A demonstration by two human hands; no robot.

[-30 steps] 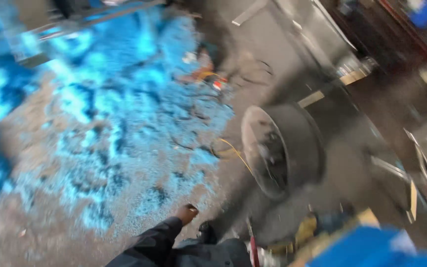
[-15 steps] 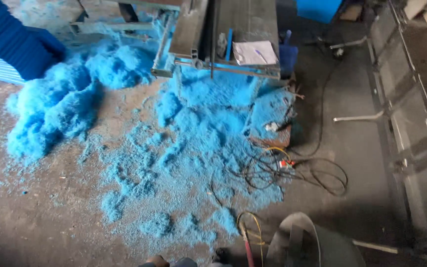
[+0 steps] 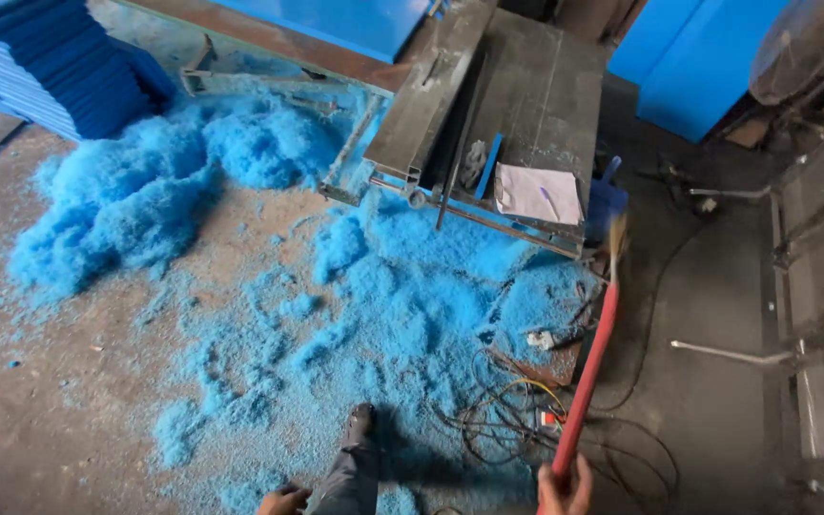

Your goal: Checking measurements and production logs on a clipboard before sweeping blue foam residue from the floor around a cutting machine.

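the person's right hand sits at the bottom edge of the head view, its fingers wrapped tight around the lower end of a long red-handled broom. the broom slants up and slightly right from the hand, and its pale straw-coloured bristle head ends just beside the near right corner of a grey metal saw tabletop. the left hand shows only partly at the bottom edge, beside the person's dark trouser leg and dark shoe; whether its fingers are open or closed cannot be told, and nothing is seen in it.

a wide spread of loose bright blue shavings covers the concrete floor in front of the shoe, heaped highest in a fluffy mound at the left. a tangle of dark and yellow cables lies on the floor just left of the broom handle. on the tabletop lies a sheet of white paper. a stack of flat blue boards stands in the upper left corner, and large blue panels lean at the upper right.
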